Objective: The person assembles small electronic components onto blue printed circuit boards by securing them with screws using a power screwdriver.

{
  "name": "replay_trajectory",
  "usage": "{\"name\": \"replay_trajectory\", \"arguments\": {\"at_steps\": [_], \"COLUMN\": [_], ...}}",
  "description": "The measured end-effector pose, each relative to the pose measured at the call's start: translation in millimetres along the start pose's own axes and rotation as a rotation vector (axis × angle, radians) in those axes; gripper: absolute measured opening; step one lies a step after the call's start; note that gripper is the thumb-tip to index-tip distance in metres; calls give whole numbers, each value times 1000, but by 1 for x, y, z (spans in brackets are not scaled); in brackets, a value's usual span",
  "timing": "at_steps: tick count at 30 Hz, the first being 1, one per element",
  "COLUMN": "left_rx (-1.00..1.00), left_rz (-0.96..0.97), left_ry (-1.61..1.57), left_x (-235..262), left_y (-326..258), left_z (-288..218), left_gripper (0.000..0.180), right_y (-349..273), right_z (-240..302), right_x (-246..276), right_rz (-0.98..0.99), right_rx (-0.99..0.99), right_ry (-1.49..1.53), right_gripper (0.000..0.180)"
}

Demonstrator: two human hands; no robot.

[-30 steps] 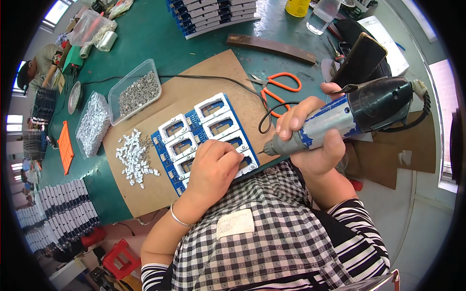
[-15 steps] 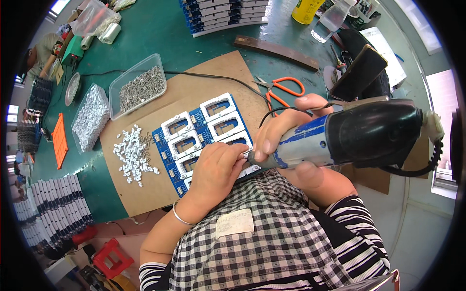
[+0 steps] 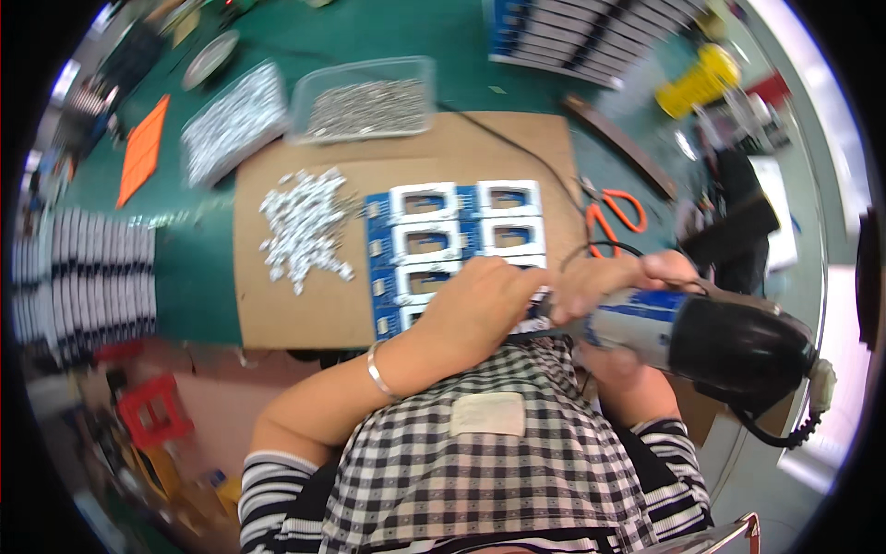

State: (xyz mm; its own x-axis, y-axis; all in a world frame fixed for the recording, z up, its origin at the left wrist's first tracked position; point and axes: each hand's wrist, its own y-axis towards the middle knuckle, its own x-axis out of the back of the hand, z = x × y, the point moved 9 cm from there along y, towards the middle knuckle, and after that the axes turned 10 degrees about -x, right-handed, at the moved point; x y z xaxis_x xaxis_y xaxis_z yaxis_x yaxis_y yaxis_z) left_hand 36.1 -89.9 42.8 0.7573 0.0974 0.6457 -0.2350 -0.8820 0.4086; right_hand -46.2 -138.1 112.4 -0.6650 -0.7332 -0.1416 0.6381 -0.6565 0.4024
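Observation:
My right hand (image 3: 604, 284) is wrapped round an electric screwdriver (image 3: 743, 349) with a grey-blue body and black rear, lying nearly level. Its tip points left at the near right part of a blue circuit board panel (image 3: 379, 247). White rectangular frames (image 3: 449, 242) sit on that panel in two columns. My left hand (image 3: 475, 309) reaches over the near frames, fingers pinched together beside the driver's tip. Whatever the pinch holds is hidden. Left of the panel, small white plastic pieces (image 3: 305, 229) lie heaped on a cardboard sheet (image 3: 295, 319), with some screws beside them.
Behind the cardboard stand a clear tub (image 3: 429, 97) of screws and a bag of white pieces (image 3: 235, 127). Orange-handled scissors (image 3: 632, 212) and a brown bar (image 3: 628, 152) lie at right. Stacked boards (image 3: 101, 277) stand at left. A cord runs behind the panel.
The whole view has turned and shifted, so the panel now looks squarer. Both hands and the screwdriver remain together at the panel's near right part.

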Motion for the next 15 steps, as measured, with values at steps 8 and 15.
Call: {"name": "replay_trajectory", "arguments": {"at_steps": [8, 15], "left_rx": [-19, -3], "left_rz": [-56, -84], "left_ry": [-6, 25], "left_x": [-5, -1], "left_y": [-9, -10], "left_z": [2, 3], "left_gripper": [22, 22], "right_y": [7, 10], "right_z": [-5, -17], "right_x": [-18, -12], "right_rz": [153, 85], "right_rx": [-28, -13], "right_ry": [42, 150], "right_gripper": [65, 64]}}
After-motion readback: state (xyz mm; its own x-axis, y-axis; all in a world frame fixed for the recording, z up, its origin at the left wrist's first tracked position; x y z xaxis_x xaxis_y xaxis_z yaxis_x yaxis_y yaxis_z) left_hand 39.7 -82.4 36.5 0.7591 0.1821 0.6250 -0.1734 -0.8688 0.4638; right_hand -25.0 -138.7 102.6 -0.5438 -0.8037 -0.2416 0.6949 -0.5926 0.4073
